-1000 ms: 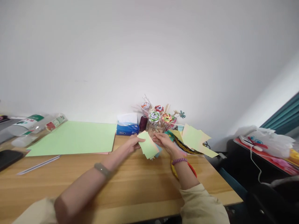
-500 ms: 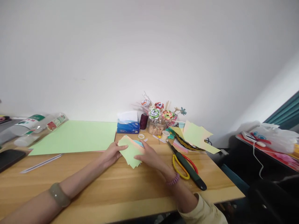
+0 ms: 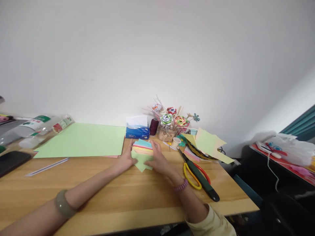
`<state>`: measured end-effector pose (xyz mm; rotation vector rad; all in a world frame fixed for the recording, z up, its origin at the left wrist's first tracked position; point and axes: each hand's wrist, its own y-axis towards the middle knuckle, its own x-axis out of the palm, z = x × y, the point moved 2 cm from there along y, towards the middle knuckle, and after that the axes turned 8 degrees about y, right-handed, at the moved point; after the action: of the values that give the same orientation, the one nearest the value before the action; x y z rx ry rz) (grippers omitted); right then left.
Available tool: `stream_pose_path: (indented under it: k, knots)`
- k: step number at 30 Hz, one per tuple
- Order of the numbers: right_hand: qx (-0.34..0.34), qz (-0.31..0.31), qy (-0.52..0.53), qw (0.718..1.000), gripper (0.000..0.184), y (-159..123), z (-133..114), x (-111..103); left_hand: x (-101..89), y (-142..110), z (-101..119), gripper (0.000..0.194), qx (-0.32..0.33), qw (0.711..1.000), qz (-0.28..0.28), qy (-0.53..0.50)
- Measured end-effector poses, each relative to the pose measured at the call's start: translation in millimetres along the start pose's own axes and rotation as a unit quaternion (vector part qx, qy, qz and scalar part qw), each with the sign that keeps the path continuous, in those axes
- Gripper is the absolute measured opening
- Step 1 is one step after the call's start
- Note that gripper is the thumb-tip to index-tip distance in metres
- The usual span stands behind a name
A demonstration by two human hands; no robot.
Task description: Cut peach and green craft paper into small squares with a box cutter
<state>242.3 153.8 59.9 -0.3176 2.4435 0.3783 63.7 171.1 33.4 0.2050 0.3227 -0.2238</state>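
Between my two hands is a stack of coloured paper pieces [image 3: 142,159], light green on top, with yellow, red and blue edges fanned out at the far side. My left hand [image 3: 126,158] grips its left side, thumb on the green sheet. On the opposite side my right hand [image 3: 158,159] holds it too, its thumb over the top and fingers at the far edge. Just beyond the stack stand a blue tissue pack [image 3: 137,132] and a dark purple thread spool [image 3: 154,126]. To the right of my right hand lie scissors [image 3: 193,175] with yellow and red handles.
A dark green cutter [image 3: 203,180] lies across the scissors. Paper flowers [image 3: 171,116] stand in a clear holder by the wall. Paper offcuts [image 3: 209,144] are heaped at right. A large green sheet [image 3: 81,141], plastic bottles [image 3: 36,126] and a phone [image 3: 14,163] occupy the left.
My hands have turned the paper stack and drawn it more upright. Its blue, red and yellow layers now show at the far edge, where green mostly covered them before. The view shifted slightly.
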Motion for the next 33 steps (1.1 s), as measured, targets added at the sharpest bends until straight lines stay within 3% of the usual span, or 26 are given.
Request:
stream_pose_path:
  k: [3, 6, 10, 14, 18, 20, 23, 26, 28, 30, 33]
  knots:
    - [0.003, 0.033, 0.012, 0.999, 0.107, 1, 3, 5, 5.1, 1, -4, 0.100, 0.004, 1.000, -0.009, 0.017]
    - [-0.003, 0.041, 0.013, 0.999, 0.098, 3, 2, 2, 5.6, 4, -5, 0.098, 0.027, 0.999, -0.001, 0.042]
    - [-0.023, 0.009, 0.000, 1.000, 0.083, 4, -4, -8, 0.5, 4, 2, 0.095, 0.075, 0.991, 0.025, 0.110]
    - [-0.020, -0.032, -0.025, 0.999, 0.087, 6, -3, -11, -4.5, 1, 9, 0.087, 0.130, 0.966, 0.026, 0.221]
    - [0.012, -0.046, -0.059, 0.997, 0.105, 6, 7, -12, -4.0, 2, 4, 0.073, 0.141, 0.933, -0.032, 0.329]
    - [0.024, -0.039, -0.079, 0.996, 0.108, 4, 11, -14, -4.7, 2, 1, 0.076, 0.132, 0.918, -0.033, 0.374]
    - [0.015, -0.036, -0.103, 0.994, 0.097, -4, 15, -15, -5.2, -1, 0, 0.078, 0.149, 0.892, -0.042, 0.425]
    - [-0.010, -0.078, -0.111, 0.991, 0.082, -15, 15, -11, -2.6, -11, 4, 0.066, 0.174, 0.868, -0.088, 0.456]
    - [-0.019, -0.091, -0.109, 0.990, 0.075, -23, 15, -9, 0.0, -19, 8, 0.068, 0.173, 0.854, -0.095, 0.482]
    - [-0.021, -0.085, -0.103, 0.991, 0.073, -31, 16, -8, 4.1, -28, 13, 0.071, 0.189, 0.822, -0.083, 0.531]
    - [-0.021, -0.063, -0.087, 0.994, 0.067, -36, 19, -9, 15.1, -42, 22, 0.059, 0.272, 0.747, -0.086, 0.601]
